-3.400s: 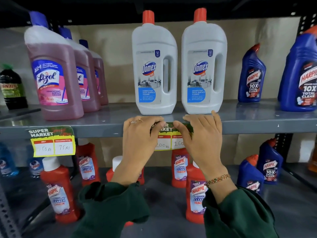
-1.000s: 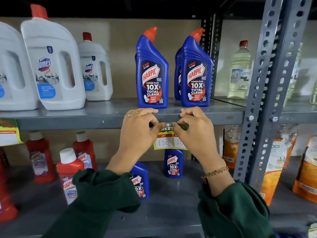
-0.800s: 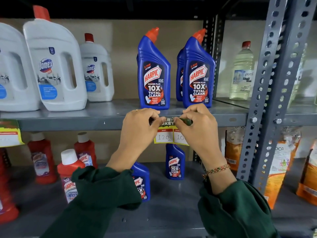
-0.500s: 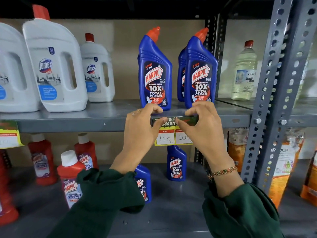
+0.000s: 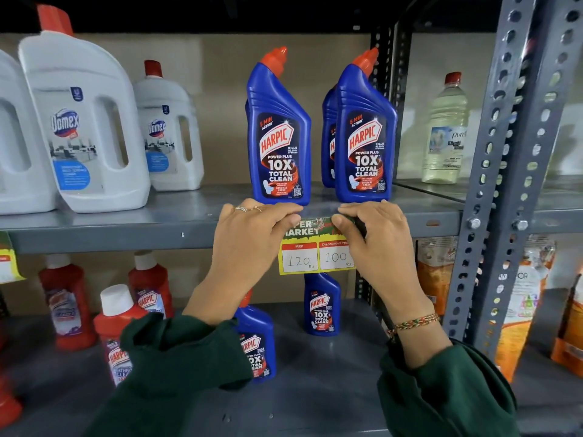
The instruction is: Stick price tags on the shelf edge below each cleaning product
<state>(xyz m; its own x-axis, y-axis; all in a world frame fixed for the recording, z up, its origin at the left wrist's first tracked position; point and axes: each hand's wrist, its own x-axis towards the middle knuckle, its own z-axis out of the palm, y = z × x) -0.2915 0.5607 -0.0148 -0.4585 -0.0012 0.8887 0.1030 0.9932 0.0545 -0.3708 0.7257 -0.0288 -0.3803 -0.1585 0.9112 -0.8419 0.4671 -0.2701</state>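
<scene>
A yellow and green price tag [image 5: 315,250] reading 120 and 100 lies against the front edge of the grey shelf [image 5: 126,238], right below two tall blue Harpic bottles [image 5: 279,134]. My left hand [image 5: 249,241] presses the tag's upper left corner with its thumb. My right hand [image 5: 375,241] presses the upper right corner. Both hands' fingers rest over the shelf's top edge, just in front of the bottles' bases. The tag's outer ends are hidden under my hands.
White Domex jugs [image 5: 82,127] stand on the same shelf to the left, and another tag [image 5: 8,263] hangs at the far left edge. A perforated grey upright [image 5: 504,171] rises on the right. Red and blue bottles stand on the lower shelf [image 5: 315,389].
I left the Domex tag and moved right to the Harpic bottles. The tag, held pinched in front of the edge a second ago, is now raised and pressed flat against it.
</scene>
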